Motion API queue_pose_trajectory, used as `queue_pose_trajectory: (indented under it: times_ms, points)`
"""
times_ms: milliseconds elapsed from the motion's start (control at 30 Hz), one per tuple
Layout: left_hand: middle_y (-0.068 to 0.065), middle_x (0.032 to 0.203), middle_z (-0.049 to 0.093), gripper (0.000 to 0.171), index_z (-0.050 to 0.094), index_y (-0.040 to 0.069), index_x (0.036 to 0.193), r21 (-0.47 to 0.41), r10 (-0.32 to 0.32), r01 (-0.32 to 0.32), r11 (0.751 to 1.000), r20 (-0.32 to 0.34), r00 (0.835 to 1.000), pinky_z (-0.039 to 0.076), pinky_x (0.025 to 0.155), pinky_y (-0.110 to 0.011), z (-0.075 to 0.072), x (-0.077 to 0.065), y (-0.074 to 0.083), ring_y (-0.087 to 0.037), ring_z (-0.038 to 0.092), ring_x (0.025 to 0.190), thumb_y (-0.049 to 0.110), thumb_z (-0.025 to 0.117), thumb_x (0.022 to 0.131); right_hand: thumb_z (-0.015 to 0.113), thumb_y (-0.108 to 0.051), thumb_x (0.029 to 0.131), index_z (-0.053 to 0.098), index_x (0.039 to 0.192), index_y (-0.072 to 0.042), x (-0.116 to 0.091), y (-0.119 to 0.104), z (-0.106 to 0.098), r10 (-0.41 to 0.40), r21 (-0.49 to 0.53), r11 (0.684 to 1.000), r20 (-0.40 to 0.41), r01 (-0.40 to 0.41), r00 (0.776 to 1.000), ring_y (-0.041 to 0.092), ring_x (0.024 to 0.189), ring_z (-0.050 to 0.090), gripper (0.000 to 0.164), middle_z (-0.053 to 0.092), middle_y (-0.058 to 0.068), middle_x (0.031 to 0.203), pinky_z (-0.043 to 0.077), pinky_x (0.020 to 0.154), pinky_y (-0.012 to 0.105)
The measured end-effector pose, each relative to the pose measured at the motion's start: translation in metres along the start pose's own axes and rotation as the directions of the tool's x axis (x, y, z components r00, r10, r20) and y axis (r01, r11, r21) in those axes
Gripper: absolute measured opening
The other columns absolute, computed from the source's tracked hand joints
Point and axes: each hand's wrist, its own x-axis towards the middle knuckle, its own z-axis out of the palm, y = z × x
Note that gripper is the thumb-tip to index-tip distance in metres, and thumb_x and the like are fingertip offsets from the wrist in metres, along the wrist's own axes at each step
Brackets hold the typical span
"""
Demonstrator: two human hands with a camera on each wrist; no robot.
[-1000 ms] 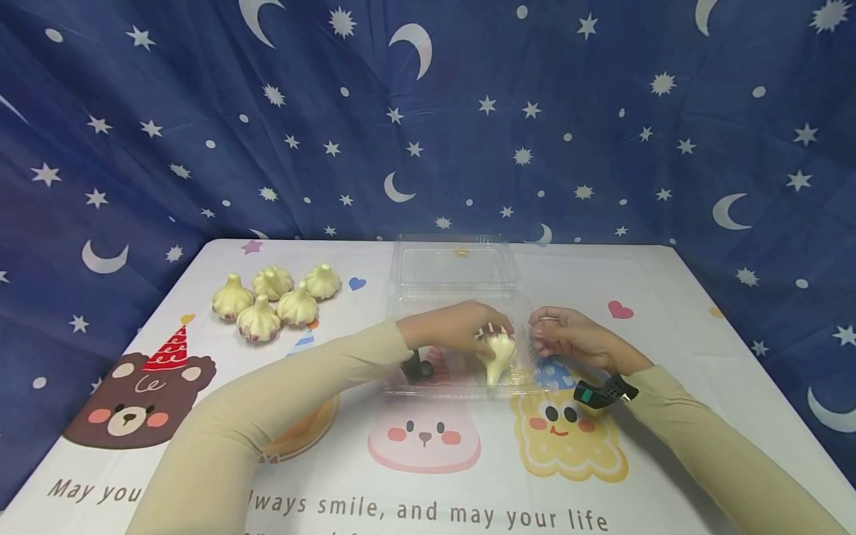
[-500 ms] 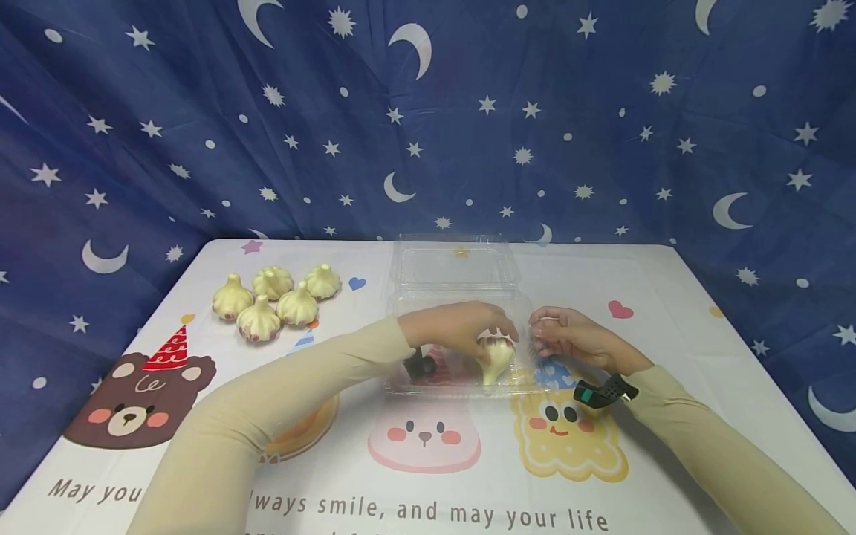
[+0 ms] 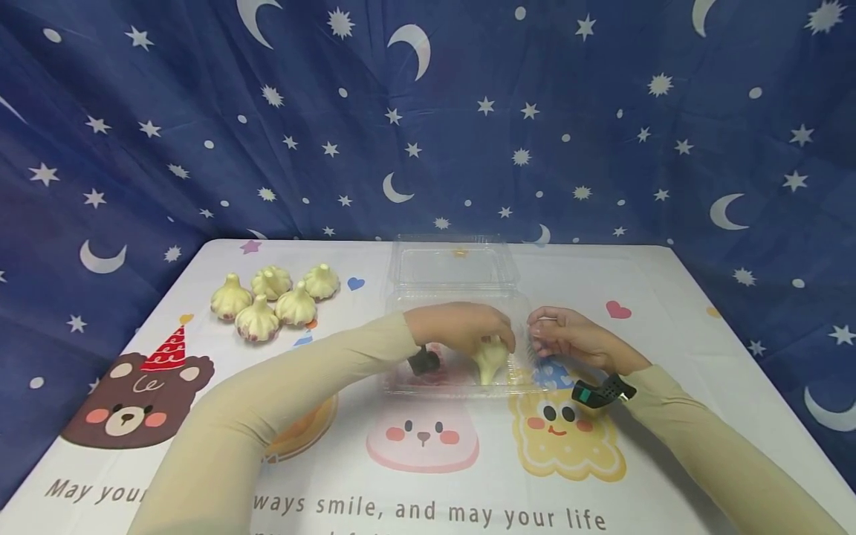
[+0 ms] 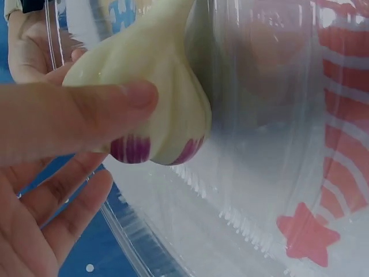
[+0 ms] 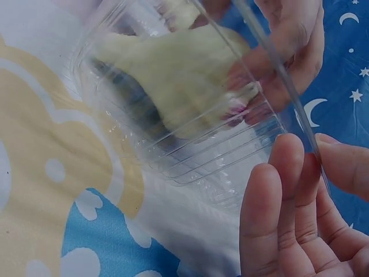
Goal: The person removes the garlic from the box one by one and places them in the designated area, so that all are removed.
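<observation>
A pale garlic bulb with purple streaks at its base is in the left hand, inside the clear plastic clamshell box. In the left wrist view the thumb presses across the bulb, whose stem points away from the hand. The right hand pinches the box's right rim. From the right wrist, its thumb and fingers show on either side of that rim, with the bulb seen through the ridged wall. Whether the bulb touches the box floor I cannot tell.
Several more garlic bulbs stand grouped at the table's back left. The clamshell's lid lies folded open behind the box. A white printed cloth covers the table, and a blue star-patterned curtain hangs behind it.
The left hand has shifted slightly right and down over the bulb, which has moved a little left; its purple end is now hidden in the head view. The right hand stays on the rim.
</observation>
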Motion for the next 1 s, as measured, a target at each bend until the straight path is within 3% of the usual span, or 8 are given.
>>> queue_pose_trajectory:
  times_ms: [167, 300, 467, 733, 1000]
  points:
    - [-0.004, 0.113, 0.065, 0.045, 0.065, 0.008, 0.113, 0.005, -0.013, 0.013, 1.0, -0.035, 0.999, 0.045, 0.097, -0.022, -0.002, -0.005, -0.004, -0.015, 0.058, 0.106, 0.023, 0.079, 0.073, 0.05, -0.003, 0.094, 0.047, 0.103, -0.007, 0.0, 0.001, -0.001, -0.007, 0.014, 1.0, 0.012, 0.007, 1.0, 0.005, 0.069, 0.061, 0.01, 0.062, -0.004, 0.074, 0.056, 0.067, 0.02]
    - [-0.005, 0.112, 0.065, 0.043, 0.063, 0.007, 0.113, -0.021, -0.032, 0.031, 0.999, -0.07, 0.997, 0.044, 0.098, -0.022, -0.001, -0.011, -0.007, -0.016, 0.058, 0.106, 0.018, 0.078, 0.074, 0.05, -0.002, 0.093, 0.047, 0.103, -0.007, 0.0, 0.0, -0.001, -0.013, 0.028, 1.0, 0.02, 0.013, 1.0, 0.006, 0.069, 0.062, 0.011, 0.063, -0.004, 0.075, 0.056, 0.067, 0.02]
    - [-0.005, 0.111, 0.065, 0.043, 0.062, 0.008, 0.112, -0.105, -0.097, 0.085, 0.991, -0.118, 0.988, 0.047, 0.094, -0.024, 0.004, -0.017, -0.011, -0.016, 0.059, 0.103, 0.007, 0.076, 0.072, 0.051, -0.003, 0.093, 0.047, 0.103, -0.007, 0.0, 0.0, 0.0, -0.019, 0.029, 0.999, 0.026, 0.018, 0.999, 0.006, 0.07, 0.062, 0.012, 0.062, -0.003, 0.076, 0.056, 0.067, 0.02]
    - [-0.007, 0.113, 0.066, 0.046, 0.062, 0.007, 0.114, -0.264, -0.187, 0.144, 0.954, -0.147, 0.971, 0.053, 0.088, -0.025, 0.013, -0.02, -0.02, -0.018, 0.061, 0.101, 0.003, 0.075, 0.071, 0.049, -0.002, 0.094, 0.046, 0.103, -0.006, 0.001, 0.002, -0.001, -0.016, 0.011, 1.0, 0.016, 0.016, 1.0, 0.005, 0.07, 0.062, 0.01, 0.063, -0.004, 0.076, 0.056, 0.067, 0.02]
    - [-0.005, 0.12, 0.065, 0.053, 0.061, 0.01, 0.123, -0.234, -0.246, 0.212, 0.949, -0.126, 0.961, 0.052, 0.084, -0.019, 0.016, -0.02, -0.023, -0.018, 0.063, 0.1, 0.012, 0.078, 0.073, 0.049, -0.003, 0.094, 0.047, 0.101, -0.008, 0.002, 0.002, -0.001, -0.011, -0.002, 1.0, 0.003, 0.011, 1.0, 0.005, 0.07, 0.062, 0.008, 0.063, -0.005, 0.075, 0.056, 0.068, 0.02]
